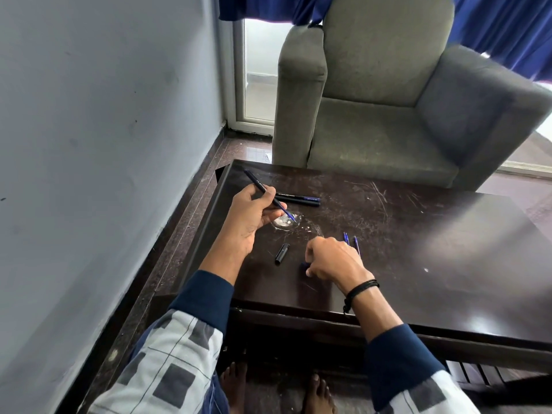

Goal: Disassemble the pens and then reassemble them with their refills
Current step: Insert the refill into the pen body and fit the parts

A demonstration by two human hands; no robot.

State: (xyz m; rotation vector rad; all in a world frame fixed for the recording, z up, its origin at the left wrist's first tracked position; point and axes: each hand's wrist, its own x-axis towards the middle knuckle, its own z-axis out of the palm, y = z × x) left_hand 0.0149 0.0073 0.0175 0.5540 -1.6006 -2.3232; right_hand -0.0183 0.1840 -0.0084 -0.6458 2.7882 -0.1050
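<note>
left hand [254, 213] fingers pinch the uncapped pen [255, 181] mid-barrel, near far-left corner of the tabletop [418, 234] | right hand [331, 261] curled onto a small dark piece [304, 265], can't tell if gripping | cap [282, 254] between hands, refills [356, 242] by right hand | light, slick, refills likely bendy: grab barrels, probably

The dark brown glossy wooden table [433, 240] has a wide bare stretch from 1 to 4 o'clock of the right hand [334, 261], open for a pass. Two thin blue refills [355, 242] lie just beside that hand at 1 o'clock. A short black pen cap [282, 254] lies near at 9 o'clock, with a gap between. At 11 o'clock the left hand [254, 218], fingers gripping a tilted uncapped black pen [254, 180], bars the way to two capped black pens [298, 199]. A grey upholstered armchair [388, 115] closes 12 o'clock, and a pale grey wall [104, 144] closes 9.
</note>
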